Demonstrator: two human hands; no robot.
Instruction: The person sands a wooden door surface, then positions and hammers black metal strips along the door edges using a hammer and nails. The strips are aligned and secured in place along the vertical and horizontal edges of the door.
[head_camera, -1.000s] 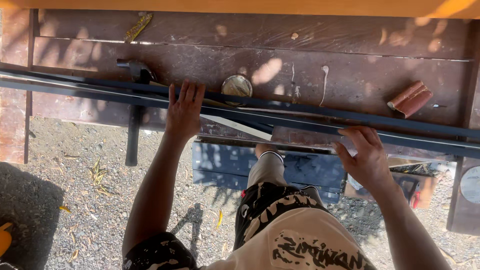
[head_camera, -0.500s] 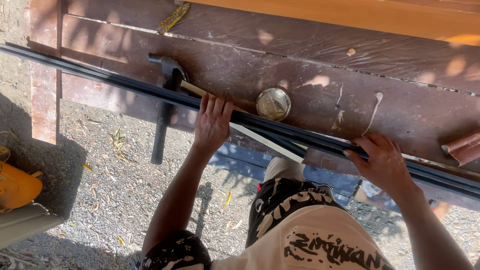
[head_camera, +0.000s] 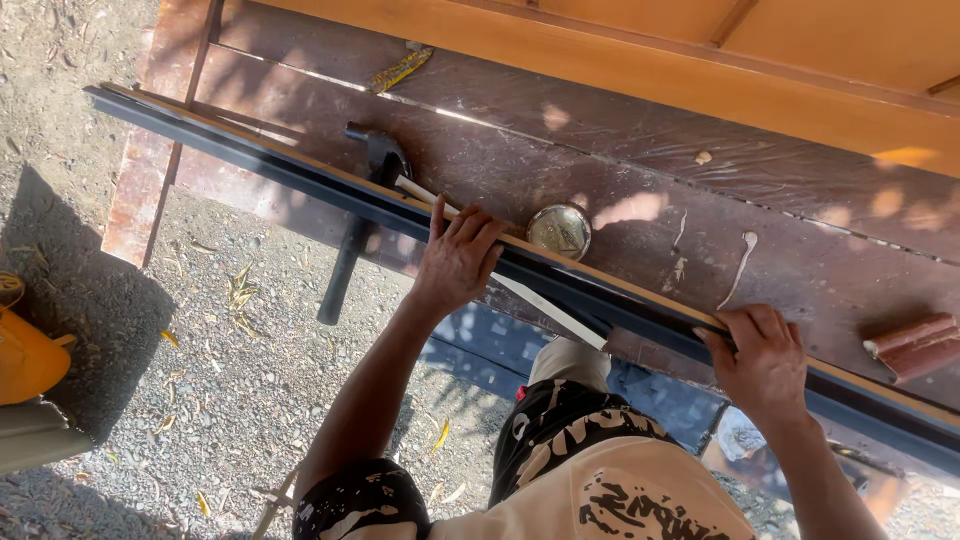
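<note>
Left hand (head_camera: 455, 262): fingers spread flat, pressing on dark rail (head_camera: 300, 180). Right hand (head_camera: 765, 360): curled over same rail, gripping its edge. Rail: lies along bench (head_camera: 640, 150) front edge, wood strip (head_camera: 545, 305) beneath. Beyond: hammer (head_camera: 365, 215), round tin (head_camera: 559, 231). Risk: the overhanging rail may tip off; a sliding hand may catch its edge.

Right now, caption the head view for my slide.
Left hand and right hand press a long dark strip on a brown workbench.

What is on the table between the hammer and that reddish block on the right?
In the head view, a round metal tin sits between the hammer and the reddish block, with pale smears on the brown tabletop.
</note>
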